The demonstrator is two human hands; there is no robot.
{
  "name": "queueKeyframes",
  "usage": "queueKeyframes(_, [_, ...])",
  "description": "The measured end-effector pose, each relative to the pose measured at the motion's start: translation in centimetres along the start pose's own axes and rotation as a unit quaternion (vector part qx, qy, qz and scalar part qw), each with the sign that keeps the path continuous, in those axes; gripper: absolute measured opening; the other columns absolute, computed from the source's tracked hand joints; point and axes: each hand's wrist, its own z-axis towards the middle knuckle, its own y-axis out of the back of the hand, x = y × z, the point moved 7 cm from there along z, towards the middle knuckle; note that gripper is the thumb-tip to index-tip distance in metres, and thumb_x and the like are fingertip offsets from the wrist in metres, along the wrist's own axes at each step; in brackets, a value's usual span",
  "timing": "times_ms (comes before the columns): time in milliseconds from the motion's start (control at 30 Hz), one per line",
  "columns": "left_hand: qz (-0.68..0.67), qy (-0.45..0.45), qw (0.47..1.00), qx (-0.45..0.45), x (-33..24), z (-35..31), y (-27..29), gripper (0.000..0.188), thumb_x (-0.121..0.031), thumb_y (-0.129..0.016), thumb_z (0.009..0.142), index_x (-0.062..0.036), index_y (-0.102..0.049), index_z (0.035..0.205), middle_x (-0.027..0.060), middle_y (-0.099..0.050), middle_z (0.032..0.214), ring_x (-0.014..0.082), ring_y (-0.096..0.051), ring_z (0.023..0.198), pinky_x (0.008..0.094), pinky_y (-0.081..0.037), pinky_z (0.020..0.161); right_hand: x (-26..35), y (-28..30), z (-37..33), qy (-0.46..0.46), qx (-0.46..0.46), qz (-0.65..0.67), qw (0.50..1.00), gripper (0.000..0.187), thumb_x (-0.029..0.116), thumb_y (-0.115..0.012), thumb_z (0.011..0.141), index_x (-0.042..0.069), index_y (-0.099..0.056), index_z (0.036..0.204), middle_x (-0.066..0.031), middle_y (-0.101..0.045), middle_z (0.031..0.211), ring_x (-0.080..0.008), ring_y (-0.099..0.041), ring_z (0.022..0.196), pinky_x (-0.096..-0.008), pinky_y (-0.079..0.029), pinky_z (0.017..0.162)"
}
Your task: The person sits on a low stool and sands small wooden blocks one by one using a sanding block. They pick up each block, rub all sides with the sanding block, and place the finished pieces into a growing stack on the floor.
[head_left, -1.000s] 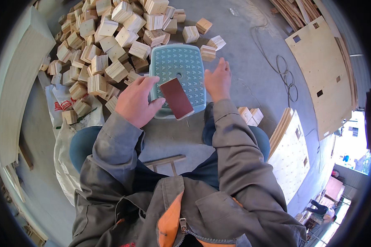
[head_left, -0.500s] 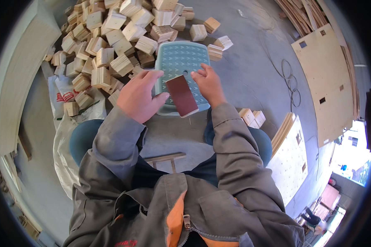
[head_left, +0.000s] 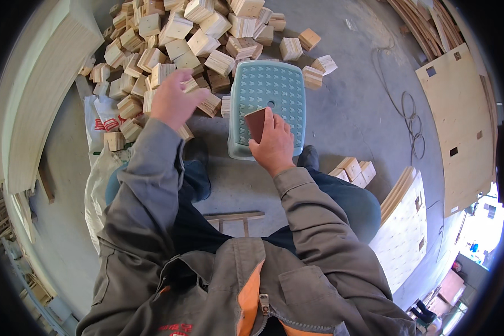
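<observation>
My right hand (head_left: 275, 144) grips a flat reddish-brown sanding block (head_left: 255, 124) with a pale edge, fingers over its right side. The block is over the near part of a light blue plastic stool (head_left: 271, 78) with a raised pattern and a hole on its top. Off to the stool's left, my left hand (head_left: 172, 103) is in the air with thumb and fingers apart, holding nothing. It is over the near side of a heap of layered wooden blocks (head_left: 203, 43) and hides some of them.
Left of my legs lies a white sack (head_left: 98, 168), beside pale stacked sheets (head_left: 39, 106). More wooden blocks (head_left: 350, 168) sit by my right knee. Panels with square holes (head_left: 459, 129) and a coiled cable (head_left: 411, 120) are on the right. A wooden frame (head_left: 235, 217) lies between my legs.
My right hand has closed round the sanding block, which lay on the stool between both hands. My left hand has moved away leftward toward the wooden blocks. The view has shifted slightly.
</observation>
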Motion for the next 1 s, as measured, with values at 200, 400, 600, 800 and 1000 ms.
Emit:
queueKeyframes(200, [0.111, 0.066, 0.991, -0.02, 11.0, 5.5, -1.6, 0.078, -0.031, -0.09, 0.077, 0.0033, -0.063, 0.141, 0.0226, -0.071, 0.135, 0.0345, -0.07, 0.124, 0.0415, -0.055, 0.108, -3.6, 2.4, 0.8, -0.054, -0.059, -0.039, 0.996, 0.092, 0.026, -0.083, 0.082, 0.01, -0.042, 0.163, -0.02, -0.047, 0.158, -0.0428, -0.051, 0.139, -0.0564, -0.044, 0.111])
queueKeyframes(400, [0.223, 0.121, 0.967, 0.013, 16.3, 7.9, -5.7, 0.099, -0.03, -0.093, 0.072, -0.0026, -0.05, 0.156, 0.0254, -0.058, 0.152, 0.0395, -0.059, 0.139, 0.0435, -0.049, 0.116, -4.7, 2.9, 0.7, -0.049, -0.081, -0.049, 0.994, 0.089, 0.033, -0.084, 0.086, 0.014, -0.044, 0.163, -0.0201, -0.045, 0.159, -0.0429, -0.051, 0.139, -0.0556, -0.044, 0.111])
queueKeyframes(600, [0.273, 0.108, 0.955, 0.032, 16.6, 10.8, -8.5, 0.11, -0.027, -0.094, 0.07, -0.0014, -0.04, 0.162, 0.0263, -0.053, 0.157, 0.0402, -0.046, 0.15, 0.0436, -0.041, 0.124, -4.6, 2.6, 0.8, -0.042, -0.105, -0.052, 0.992, 0.086, 0.035, -0.083, 0.087, 0.015, -0.047, 0.162, -0.0198, -0.05, 0.153, -0.0416, -0.054, 0.132, -0.0557, -0.047, 0.104])
queueKeyframes(800, [0.338, 0.124, 0.932, 0.049, 20.7, 12.4, -9.5, 0.106, -0.022, -0.095, 0.073, -0.004, -0.041, 0.162, 0.0229, -0.052, 0.16, 0.0394, -0.046, 0.151, 0.0447, -0.042, 0.124, -4.5, 2.5, 0.9, -0.035, -0.111, -0.039, 0.992, 0.084, 0.033, -0.082, 0.088, 0.015, -0.046, 0.162, -0.0194, -0.051, 0.151, -0.0413, -0.056, 0.13, -0.0557, -0.047, 0.101])
queueKeyframes(1000, [0.408, 0.149, 0.898, 0.07, 18.3, 11.8, -9.5, 0.073, -0.03, -0.091, 0.074, -0.0044, -0.061, 0.136, 0.0197, -0.064, 0.14, 0.0389, -0.059, 0.135, 0.0467, -0.05, 0.113, -4.7, 2.7, 0.7, -0.042, -0.114, -0.038, 0.992, 0.085, 0.031, -0.083, 0.087, 0.015, -0.045, 0.162, -0.0173, -0.052, 0.148, -0.041, -0.056, 0.129, -0.0551, -0.048, 0.102])
